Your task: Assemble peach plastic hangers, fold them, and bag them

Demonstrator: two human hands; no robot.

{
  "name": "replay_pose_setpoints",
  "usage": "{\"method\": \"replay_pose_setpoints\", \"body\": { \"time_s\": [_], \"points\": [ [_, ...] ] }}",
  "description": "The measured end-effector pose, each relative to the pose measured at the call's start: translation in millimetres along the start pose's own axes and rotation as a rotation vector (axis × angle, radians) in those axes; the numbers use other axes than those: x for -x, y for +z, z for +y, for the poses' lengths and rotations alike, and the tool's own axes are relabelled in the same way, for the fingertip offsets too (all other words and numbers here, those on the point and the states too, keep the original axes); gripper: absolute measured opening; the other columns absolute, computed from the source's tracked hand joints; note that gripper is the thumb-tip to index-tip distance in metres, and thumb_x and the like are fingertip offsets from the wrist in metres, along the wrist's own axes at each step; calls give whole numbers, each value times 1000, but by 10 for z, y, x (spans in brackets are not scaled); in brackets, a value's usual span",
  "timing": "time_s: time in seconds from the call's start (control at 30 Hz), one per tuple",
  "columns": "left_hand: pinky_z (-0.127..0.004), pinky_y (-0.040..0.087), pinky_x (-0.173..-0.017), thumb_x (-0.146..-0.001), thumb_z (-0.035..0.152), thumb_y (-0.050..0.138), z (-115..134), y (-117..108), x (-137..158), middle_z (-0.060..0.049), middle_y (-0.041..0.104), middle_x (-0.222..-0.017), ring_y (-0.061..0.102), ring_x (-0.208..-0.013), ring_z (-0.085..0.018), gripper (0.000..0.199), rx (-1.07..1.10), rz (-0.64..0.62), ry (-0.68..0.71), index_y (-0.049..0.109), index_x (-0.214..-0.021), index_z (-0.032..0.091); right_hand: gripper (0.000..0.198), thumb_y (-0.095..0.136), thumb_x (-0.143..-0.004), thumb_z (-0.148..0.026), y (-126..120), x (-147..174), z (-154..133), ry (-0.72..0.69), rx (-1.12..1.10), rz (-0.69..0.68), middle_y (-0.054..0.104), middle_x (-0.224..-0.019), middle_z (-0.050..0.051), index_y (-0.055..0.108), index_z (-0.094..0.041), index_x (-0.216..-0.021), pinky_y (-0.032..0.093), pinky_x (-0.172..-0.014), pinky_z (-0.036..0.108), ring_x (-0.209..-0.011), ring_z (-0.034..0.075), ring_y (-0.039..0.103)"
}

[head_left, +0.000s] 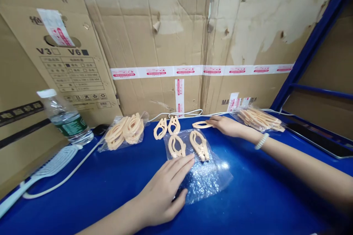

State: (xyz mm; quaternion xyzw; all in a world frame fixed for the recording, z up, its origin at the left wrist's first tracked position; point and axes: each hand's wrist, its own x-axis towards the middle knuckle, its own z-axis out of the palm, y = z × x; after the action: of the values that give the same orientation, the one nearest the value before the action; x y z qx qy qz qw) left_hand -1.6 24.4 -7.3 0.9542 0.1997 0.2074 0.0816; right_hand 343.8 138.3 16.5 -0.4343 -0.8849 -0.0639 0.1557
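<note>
My left hand (167,187) rests with fingers stretched out on the near part of a clear plastic bag (209,176). Two peach folding hangers lie at the bag's far end: the left one (175,146) by my fingertips and the right one (199,145) beside it. Whether they are inside the bag or on it, I cannot tell. Farther back, my right hand (226,125) has its fingertips on the end of another folding hanger (200,125), which lies low on the table. Two more hangers (160,129) stand side by side just left of it.
A bag of folded hangers (125,132) sits at left, another bag (259,118) at right. A water bottle (67,121), a hairbrush (55,159) and a white cable (68,176) are on the left. A phone (320,139) lies far right. Cardboard (154,44) walls the back.
</note>
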Motion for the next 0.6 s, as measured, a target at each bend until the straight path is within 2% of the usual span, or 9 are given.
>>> {"method": "replay_pose_setpoints", "body": {
  "time_s": [0.1, 0.17, 0.27, 0.37, 0.4, 0.5, 0.53, 0.6],
  "points": [
    [-55, 38, -111, -84, 8, 47, 0, 7, -5, -14, 33, -155, 35, -140, -31, 73, 11, 7, -1, 20, -152, 17, 37, 34, -94, -9, -218, 387, -58, 16, 23, 48, 64, -113, 16, 61, -13, -120, 53, -84, 38, -99, 21, 64],
    [-56, 38, -111, -85, 8, 46, 1, 16, -10, -14, 34, -154, 35, -140, -31, 72, 13, 25, -6, 21, -151, 18, 32, 36, -97, -13, -406, 597, -219, 31, 50, 254, 66, -106, 11, 60, -18, -118, 55, -80, 38, -94, 20, 65],
    [-55, 40, -110, -86, 8, 46, 3, 27, -20, -15, 35, -154, 36, -139, -31, 71, -2, 36, -2, 21, -152, 17, 21, 50, -96, -17, -708, 839, -646, 30, 53, 465, 70, -98, 5, 60, -25, -113, 55, -74, 33, -87, 19, 67],
    [-54, 42, -109, -86, 9, 47, 3, 29, -31, -16, 35, -154, 38, -138, -32, 71, -20, 40, 6, 21, -152, 18, 13, 60, -92, -23, -956, 997, -1187, 103, 7, 640, 71, -87, 2, 60, -27, -105, 55, -69, 29, -77, 17, 68],
    [-53, 42, -109, -87, 9, 47, 2, 28, -34, -16, 34, -154, 38, -138, -33, 71, -23, 46, 4, 21, -152, 18, 12, 57, -94, -23, -1011, 1024, -1362, 83, -43, 583, 71, -89, 2, 60, -28, -105, 55, -70, 28, -79, 17, 69],
    [-52, 41, -110, -87, 9, 47, 1, 28, -45, -16, 34, -154, 37, -139, -32, 70, -29, 74, 4, 21, -151, 16, 20, 48, -97, -19, -1044, 987, -1773, -156, -113, 349, 70, -92, 4, 61, -25, -111, 54, -63, 26, -79, 16, 66],
    [-51, 40, -111, -87, 9, 47, 1, 28, -49, -16, 34, -154, 36, -139, -32, 69, -30, 83, 5, 22, -151, 16, 23, 43, -98, -17, -1005, 933, -1857, -223, -99, 292, 69, -89, 5, 63, -23, -107, 52, -60, 28, -74, 16, 64],
    [-49, 39, -112, -88, 9, 47, 5, 26, -54, -16, 34, -153, 36, -139, -30, 68, -34, 96, 5, 22, -151, 16, 32, 36, -98, -12, -850, 780, -1927, -335, -59, 177, 63, -75, 4, 65, -20, -86, 46, -53, 30, -60, 15, 55]
  ]
}}
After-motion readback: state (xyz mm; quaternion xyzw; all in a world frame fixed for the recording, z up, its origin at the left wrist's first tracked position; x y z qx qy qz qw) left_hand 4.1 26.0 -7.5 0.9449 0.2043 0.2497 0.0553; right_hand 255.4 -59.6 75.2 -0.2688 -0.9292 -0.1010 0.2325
